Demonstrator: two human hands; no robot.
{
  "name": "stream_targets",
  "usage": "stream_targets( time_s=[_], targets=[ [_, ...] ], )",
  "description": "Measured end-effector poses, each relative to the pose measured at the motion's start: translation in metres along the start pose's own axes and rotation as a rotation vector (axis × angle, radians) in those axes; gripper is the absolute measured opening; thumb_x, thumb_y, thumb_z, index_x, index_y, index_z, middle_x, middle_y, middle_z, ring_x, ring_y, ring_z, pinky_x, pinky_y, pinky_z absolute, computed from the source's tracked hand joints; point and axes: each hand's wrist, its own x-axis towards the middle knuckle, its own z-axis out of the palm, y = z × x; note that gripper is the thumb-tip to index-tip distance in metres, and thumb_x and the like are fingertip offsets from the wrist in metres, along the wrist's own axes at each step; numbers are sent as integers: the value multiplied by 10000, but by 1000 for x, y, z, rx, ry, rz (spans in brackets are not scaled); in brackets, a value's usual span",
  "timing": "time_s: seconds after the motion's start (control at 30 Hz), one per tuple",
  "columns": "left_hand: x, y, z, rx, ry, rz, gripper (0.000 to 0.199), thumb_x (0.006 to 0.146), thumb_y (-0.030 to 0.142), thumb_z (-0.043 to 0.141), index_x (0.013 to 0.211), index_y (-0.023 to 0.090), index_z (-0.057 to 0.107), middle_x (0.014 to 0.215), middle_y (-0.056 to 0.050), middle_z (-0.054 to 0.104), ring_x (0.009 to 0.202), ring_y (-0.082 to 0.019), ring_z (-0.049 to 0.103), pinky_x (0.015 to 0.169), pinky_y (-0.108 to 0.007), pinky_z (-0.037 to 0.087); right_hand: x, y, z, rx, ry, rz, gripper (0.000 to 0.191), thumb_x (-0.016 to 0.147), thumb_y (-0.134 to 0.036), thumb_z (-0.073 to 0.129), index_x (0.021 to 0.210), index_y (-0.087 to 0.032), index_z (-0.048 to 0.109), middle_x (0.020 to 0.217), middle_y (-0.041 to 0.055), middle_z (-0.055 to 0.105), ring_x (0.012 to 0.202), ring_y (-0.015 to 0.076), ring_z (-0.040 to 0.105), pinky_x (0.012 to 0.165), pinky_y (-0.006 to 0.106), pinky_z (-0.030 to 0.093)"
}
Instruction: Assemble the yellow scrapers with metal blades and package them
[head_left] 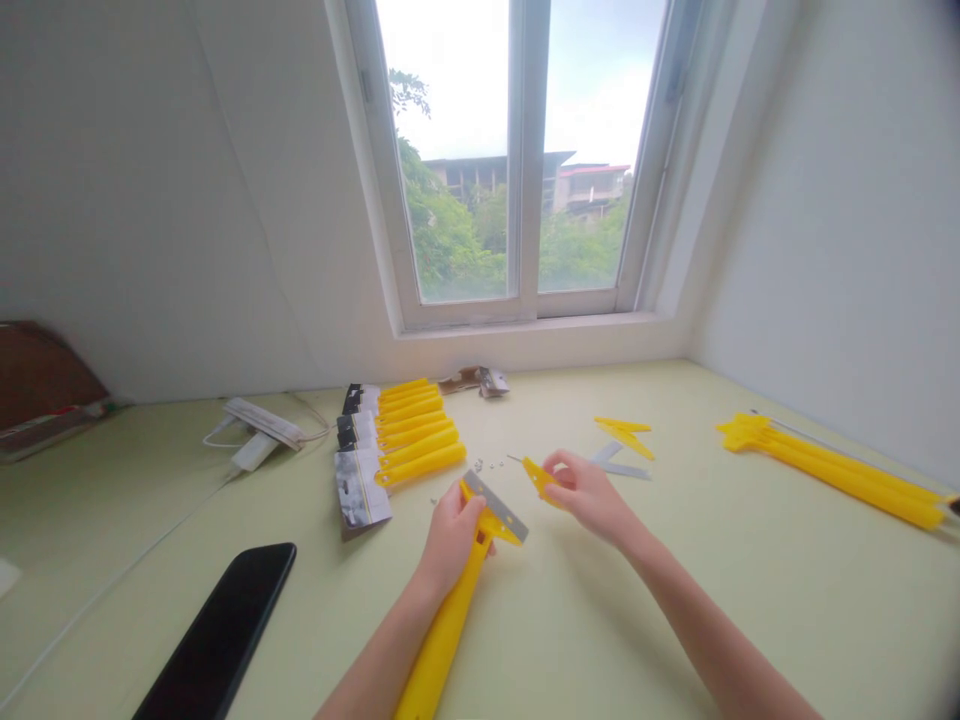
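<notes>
The left hand [452, 535] grips a yellow plastic scraper handle [442, 630] at its neck, the fingers [471, 505] closed around it, with a steel blade [496, 505] across the head. The right hand [589, 495] holds a small yellow plastic part [538, 478] in a narrow pinch. Both yellow parts appear light and stiff. Take the handle by its shaft, away from the blade edge, and the small part by its flat sides. Loose small screws [491, 464] lie on the tabletop [750, 640] just ahead of the hands and could scatter easily. A row of yellow handles [416, 430] with paper packets [361, 490] stands to the left, near a black smartphone [221, 635]. Open room lies to the right, before the long yellow handles [832, 475].
</notes>
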Motion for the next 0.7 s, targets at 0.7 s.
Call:
stream_targets(
  time_s=[0.7],
  targets=[
    [-8, 6, 5, -41, -70, 7, 140, 719, 270, 473, 792, 150, 475, 526, 43, 503, 364, -92, 474, 344, -218, 402, -11, -6, 45, 184, -158, -79, 162, 676, -303, 590, 628, -149, 574, 617, 5, 592, 590, 122, 534, 526, 225, 398]
  ],
)
